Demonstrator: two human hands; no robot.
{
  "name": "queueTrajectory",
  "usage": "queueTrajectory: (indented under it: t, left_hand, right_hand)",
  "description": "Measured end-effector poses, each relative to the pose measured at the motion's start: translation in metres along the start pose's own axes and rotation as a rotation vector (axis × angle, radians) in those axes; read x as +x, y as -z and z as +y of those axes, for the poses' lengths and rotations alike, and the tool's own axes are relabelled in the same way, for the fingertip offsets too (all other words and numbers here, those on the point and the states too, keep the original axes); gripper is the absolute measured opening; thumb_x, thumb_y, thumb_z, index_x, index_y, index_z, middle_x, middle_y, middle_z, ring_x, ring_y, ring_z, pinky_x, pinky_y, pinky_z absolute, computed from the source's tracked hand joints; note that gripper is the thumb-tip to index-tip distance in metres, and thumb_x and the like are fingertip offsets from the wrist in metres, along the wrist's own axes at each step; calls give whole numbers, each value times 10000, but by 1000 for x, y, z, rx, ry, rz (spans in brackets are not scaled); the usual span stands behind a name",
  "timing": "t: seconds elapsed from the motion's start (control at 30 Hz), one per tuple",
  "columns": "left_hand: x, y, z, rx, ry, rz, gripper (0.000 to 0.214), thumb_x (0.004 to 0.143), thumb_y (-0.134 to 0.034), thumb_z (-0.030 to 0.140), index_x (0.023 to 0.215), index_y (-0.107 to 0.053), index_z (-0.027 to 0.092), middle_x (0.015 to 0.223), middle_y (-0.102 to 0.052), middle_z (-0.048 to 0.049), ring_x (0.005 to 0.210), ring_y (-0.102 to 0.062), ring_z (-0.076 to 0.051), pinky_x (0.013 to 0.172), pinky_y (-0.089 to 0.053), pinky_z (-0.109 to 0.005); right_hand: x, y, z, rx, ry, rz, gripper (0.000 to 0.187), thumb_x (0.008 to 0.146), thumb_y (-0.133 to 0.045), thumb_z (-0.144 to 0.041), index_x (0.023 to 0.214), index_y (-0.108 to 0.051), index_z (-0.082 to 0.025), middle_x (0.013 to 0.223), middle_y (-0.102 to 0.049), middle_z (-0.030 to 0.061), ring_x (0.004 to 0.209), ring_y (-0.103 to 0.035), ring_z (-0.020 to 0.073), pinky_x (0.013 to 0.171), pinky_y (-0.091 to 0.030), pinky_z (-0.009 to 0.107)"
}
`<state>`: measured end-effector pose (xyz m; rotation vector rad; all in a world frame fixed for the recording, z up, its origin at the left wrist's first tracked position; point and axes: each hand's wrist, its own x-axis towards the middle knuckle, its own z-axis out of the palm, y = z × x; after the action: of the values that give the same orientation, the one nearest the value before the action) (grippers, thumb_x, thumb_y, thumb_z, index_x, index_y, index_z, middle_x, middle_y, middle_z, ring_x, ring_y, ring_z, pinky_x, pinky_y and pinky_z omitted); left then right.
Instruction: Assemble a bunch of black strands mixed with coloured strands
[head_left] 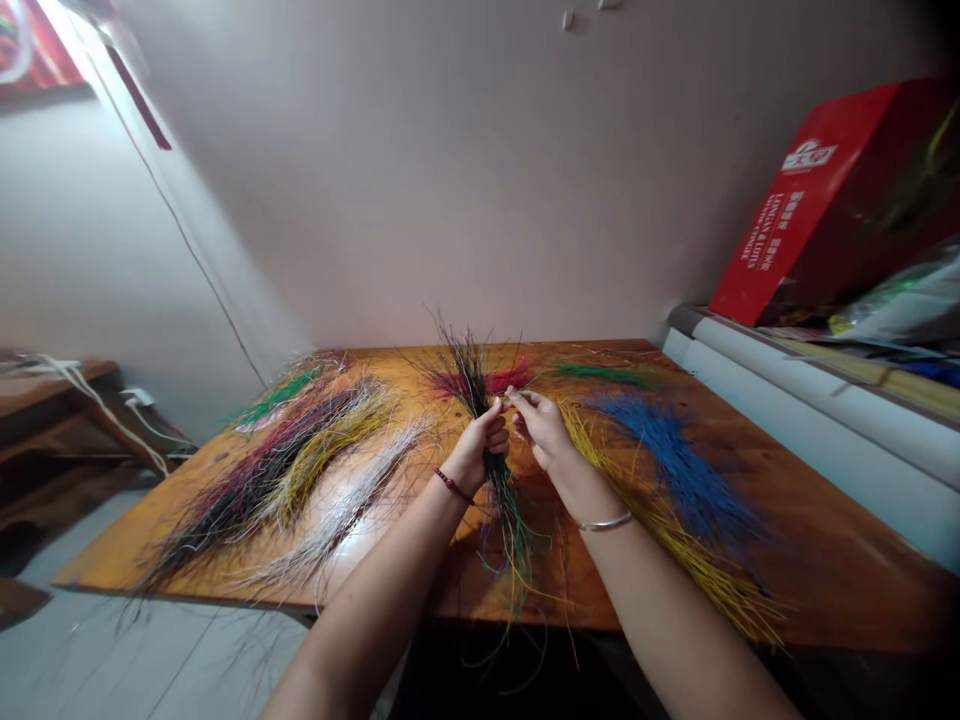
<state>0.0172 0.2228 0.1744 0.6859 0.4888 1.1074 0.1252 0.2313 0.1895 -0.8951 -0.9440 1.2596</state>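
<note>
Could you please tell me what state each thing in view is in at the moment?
left hand, grip closed around the strand bundle
right hand, grip pinching the strand bundle
strand bundle, multicoloured, held upright
blue strands, lying spread out
table, wooden, strewn with coloured strands
red box, standing beyond the table

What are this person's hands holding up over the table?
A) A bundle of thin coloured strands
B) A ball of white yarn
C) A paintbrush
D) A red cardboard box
A. The left hand and right hand hold a bundle of thin strands, mostly dark, green and yellow, which sticks out above and below them.
</note>
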Motion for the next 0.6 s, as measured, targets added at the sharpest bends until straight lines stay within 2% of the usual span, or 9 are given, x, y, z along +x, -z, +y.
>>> queueTrajectory:
  t: [0.17, 0.3, 0.47, 0.6]
  left_hand:
    - [0, 0, -3, 5, -11, 19, 396, 675, -726, 399, 673, -410, 161, 503, -175, 102, 383, -135, -18, 331, -121, -153]
    - [1, -1, -3, -2, 19, 32, 437, 645, -748, 393, 642, -374, 168, 500, -173, 103, 377, -140, -18, 323, -119, -157]
    - [3, 2, -3, -51, 46, -19, 388, 675, -732, 369, 658, -405, 160, 505, -177, 102, 372, -159, -18, 320, -131, -150]
    - [1, 3, -3, -64, 61, -18, 297, 708, -713, 334, 759, -486, 150, 502, -181, 104, 365, -172, -19, 320, -135, -146]
  right_hand:
    - [0, 7, 0, -257, 224, 28, 377, 660, -677, -514, 690, -616, -144, 654, -629, 48, 544, -577, 118, 469, -417, 202]
    - [6, 13, 3, -392, 352, 43, 405, 701, -615, -566, 688, -610, -161, 624, -645, 59, 603, -640, 185, 487, -452, 239]
    - [11, 18, 4, -491, 496, 117, 388, 728, -597, -560, 665, -609, -177, 615, -666, 54, 590, -652, 189, 574, -471, 268]
    - [10, 19, 0, -510, 535, 160, 374, 743, -590, -547, 668, -608, -181, 602, -661, 52, 567, -643, 186, 578, -467, 274]
